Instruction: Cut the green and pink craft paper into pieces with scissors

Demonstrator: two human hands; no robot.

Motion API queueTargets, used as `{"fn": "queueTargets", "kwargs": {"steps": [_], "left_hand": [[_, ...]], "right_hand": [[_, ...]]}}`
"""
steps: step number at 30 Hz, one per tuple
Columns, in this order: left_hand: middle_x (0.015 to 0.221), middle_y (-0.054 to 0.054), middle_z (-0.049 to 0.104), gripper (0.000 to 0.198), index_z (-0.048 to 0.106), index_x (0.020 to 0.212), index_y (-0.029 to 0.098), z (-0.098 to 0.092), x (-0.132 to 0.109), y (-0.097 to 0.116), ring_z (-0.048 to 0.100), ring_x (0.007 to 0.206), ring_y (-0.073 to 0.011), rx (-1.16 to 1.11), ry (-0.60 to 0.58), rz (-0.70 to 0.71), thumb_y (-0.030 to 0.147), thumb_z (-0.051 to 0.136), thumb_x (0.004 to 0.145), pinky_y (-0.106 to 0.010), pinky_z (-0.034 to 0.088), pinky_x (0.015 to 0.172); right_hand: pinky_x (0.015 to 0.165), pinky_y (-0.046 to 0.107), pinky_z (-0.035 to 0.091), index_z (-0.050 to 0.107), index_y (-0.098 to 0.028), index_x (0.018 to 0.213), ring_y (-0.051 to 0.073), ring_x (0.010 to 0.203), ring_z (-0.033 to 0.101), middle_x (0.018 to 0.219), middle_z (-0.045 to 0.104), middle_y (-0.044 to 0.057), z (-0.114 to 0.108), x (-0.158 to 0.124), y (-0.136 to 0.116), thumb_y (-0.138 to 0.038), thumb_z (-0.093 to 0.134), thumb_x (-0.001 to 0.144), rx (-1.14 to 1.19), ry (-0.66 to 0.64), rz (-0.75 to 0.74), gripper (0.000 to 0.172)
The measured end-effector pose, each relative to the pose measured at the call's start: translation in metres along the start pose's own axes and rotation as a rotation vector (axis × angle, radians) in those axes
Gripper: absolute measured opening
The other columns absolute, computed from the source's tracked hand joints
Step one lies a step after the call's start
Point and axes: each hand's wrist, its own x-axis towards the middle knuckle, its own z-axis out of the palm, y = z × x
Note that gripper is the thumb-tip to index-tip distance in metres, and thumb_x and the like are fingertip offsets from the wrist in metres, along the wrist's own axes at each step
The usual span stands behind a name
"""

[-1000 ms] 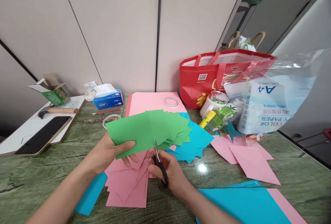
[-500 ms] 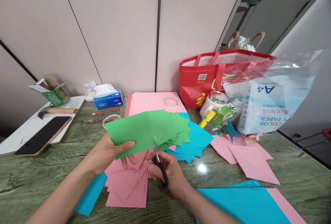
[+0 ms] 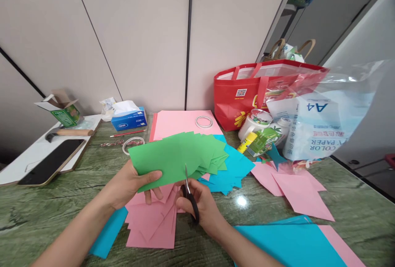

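Note:
A green paper sheet (image 3: 163, 158) is pinched at its left end by my left hand (image 3: 135, 182), thumb on top and fingers beneath. Black-handled scissors (image 3: 191, 201) are held in my right hand (image 3: 200, 201), their blades at the lower edge of the green sheet. Behind its right end lie several green pieces (image 3: 216, 154), fanned over blue pieces (image 3: 239, 166). Below my hands is a loose pile of pink pieces (image 3: 154, 226). My right hand's fingers partly hide the scissors' handles.
A blue tissue box (image 3: 128, 119), tape rolls (image 3: 204, 121) and a pink stack stand at the back. Left are a phone (image 3: 52, 162) and a hammer-like tool (image 3: 69, 132). Right are a red bag (image 3: 228, 102), a glue stick (image 3: 247, 142), a paper package (image 3: 317, 131) and blue sheets (image 3: 284, 244).
The left end of the green sheet has shifted slightly right and down with my left hand. The scissors have barely moved.

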Motion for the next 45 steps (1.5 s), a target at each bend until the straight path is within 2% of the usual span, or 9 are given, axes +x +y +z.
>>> {"fn": "queueTargets", "kwargs": {"steps": [4, 20, 27, 35, 45], "left_hand": [[0.065, -0.002, 0.066, 0.035, 0.055, 0.095, 0.016, 0.002, 0.001, 0.000, 0.063, 0.047, -0.0177, -0.021, -0.011, -0.020, 0.031, 0.069, 0.067, -0.021, 0.043, 0.031], [0.062, -0.003, 0.066, 0.024, 0.058, 0.089, 0.013, -0.002, 0.004, -0.004, 0.061, 0.046, -0.0158, -0.037, -0.056, -0.036, 0.027, 0.066, 0.072, -0.020, 0.043, 0.032], [0.060, -0.003, 0.065, 0.024, 0.056, 0.091, 0.013, -0.003, 0.004, -0.005, 0.062, 0.046, -0.0159, -0.048, -0.062, -0.036, 0.025, 0.066, 0.073, -0.020, 0.044, 0.032], [0.060, -0.003, 0.066, 0.026, 0.055, 0.092, 0.012, -0.002, 0.005, -0.006, 0.062, 0.045, -0.0160, -0.061, -0.064, -0.029, 0.023, 0.066, 0.072, -0.020, 0.044, 0.032], [0.059, -0.001, 0.065, 0.024, 0.057, 0.088, 0.013, -0.002, 0.006, -0.006, 0.061, 0.044, -0.0151, -0.080, -0.060, -0.039, 0.025, 0.068, 0.070, -0.020, 0.042, 0.031]], "right_hand": [[0.051, 0.023, 0.033, 0.052, -0.017, 0.071, 0.011, 0.057, 0.042, 0.063, 0.051, -0.002, 0.001, 0.001, -0.005, -0.043, 0.076, 0.057, -0.052, 0.018, -0.042, 0.038], [0.043, 0.020, 0.030, 0.056, -0.017, 0.077, 0.007, 0.047, 0.037, 0.054, 0.046, -0.005, -0.002, 0.002, 0.003, -0.045, 0.075, 0.056, -0.055, 0.057, -0.034, 0.040], [0.042, 0.019, 0.034, 0.055, -0.016, 0.075, 0.005, 0.043, 0.038, 0.055, 0.049, -0.006, -0.002, 0.001, 0.006, -0.040, 0.077, 0.056, 0.002, 0.069, -0.002, 0.037], [0.038, 0.017, 0.033, 0.056, -0.016, 0.074, 0.003, 0.038, 0.038, 0.054, 0.051, -0.006, -0.002, 0.002, 0.013, -0.037, 0.074, 0.062, 0.017, 0.061, -0.050, 0.030], [0.034, 0.015, 0.026, 0.056, -0.015, 0.073, 0.003, 0.034, 0.036, 0.044, 0.045, -0.009, -0.002, 0.002, 0.012, -0.037, 0.076, 0.059, 0.011, 0.094, -0.029, 0.033]]}}
